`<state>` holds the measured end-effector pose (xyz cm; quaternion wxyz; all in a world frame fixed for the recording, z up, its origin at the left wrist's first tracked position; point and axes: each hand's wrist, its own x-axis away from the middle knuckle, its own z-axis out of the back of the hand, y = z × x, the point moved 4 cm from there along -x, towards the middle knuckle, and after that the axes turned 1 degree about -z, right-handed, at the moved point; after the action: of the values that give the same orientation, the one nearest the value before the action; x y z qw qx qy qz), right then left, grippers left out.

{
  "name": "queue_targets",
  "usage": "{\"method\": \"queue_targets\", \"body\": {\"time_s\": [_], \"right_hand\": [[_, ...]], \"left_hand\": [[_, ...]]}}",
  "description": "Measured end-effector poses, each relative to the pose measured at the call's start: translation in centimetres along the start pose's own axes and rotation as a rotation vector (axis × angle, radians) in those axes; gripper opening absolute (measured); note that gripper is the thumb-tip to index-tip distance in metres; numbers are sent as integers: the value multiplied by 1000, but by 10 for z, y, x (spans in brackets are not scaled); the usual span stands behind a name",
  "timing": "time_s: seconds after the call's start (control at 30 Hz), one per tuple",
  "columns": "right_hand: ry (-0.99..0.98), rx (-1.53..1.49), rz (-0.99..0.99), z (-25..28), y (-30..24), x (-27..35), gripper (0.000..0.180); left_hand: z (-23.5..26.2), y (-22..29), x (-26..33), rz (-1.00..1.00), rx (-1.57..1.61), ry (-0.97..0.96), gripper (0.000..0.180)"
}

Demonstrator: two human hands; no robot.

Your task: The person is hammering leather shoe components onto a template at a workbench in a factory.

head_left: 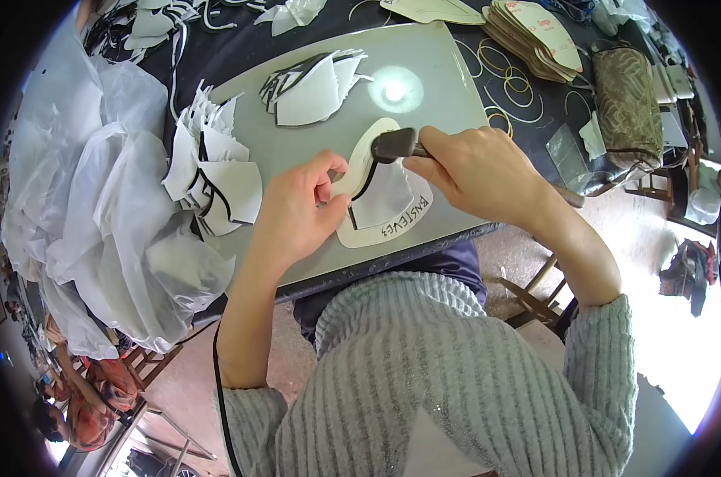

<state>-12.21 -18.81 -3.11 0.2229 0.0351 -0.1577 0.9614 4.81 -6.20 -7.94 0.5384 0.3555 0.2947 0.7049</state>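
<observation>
Head view: The right hand [487, 171] has its fingers clamped on the handle of the hammer [394, 145]. The hammer head is at the upper end of the black strip [366, 183]. The strip edges the white piece [384, 199], which lies on the template [363, 155], on the board [456, 95]. Left hand [303, 208]: thumb and forefinger apart, beside the strip's lower end; contact cannot be told.

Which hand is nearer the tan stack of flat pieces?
Right. The right hand, holding the hammer, is below the tan stack in view; the left hand is farther off, left of the hammer.
</observation>
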Motion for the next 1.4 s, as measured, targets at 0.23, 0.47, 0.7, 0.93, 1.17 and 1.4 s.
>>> {"method": "queue_targets", "body": {"time_s": [0.23,0.47,0.7,0.93,1.17,1.4], "right_hand": [[-75,-54,91,-16,-27,2,36],[-173,-75,114,-24,-42,-2,36],[-55,-199,98,-34,-28,2,35],[-18,-1416,-511,-40,17,16,39],[81,-1329,-575,-66,10,20,36],[156,-1320,-601,-66,10,24,35]], "left_hand": [[2,-6,1,-32,105,29,22],[2,-16,5,-21,160,68,20],[-1,-11,6,-86,91,146,19],[-32,19,52,-286,-479,506,26],[-33,18,40,-199,-226,552,13],[-18,40,50,-387,-222,750,11]]}}
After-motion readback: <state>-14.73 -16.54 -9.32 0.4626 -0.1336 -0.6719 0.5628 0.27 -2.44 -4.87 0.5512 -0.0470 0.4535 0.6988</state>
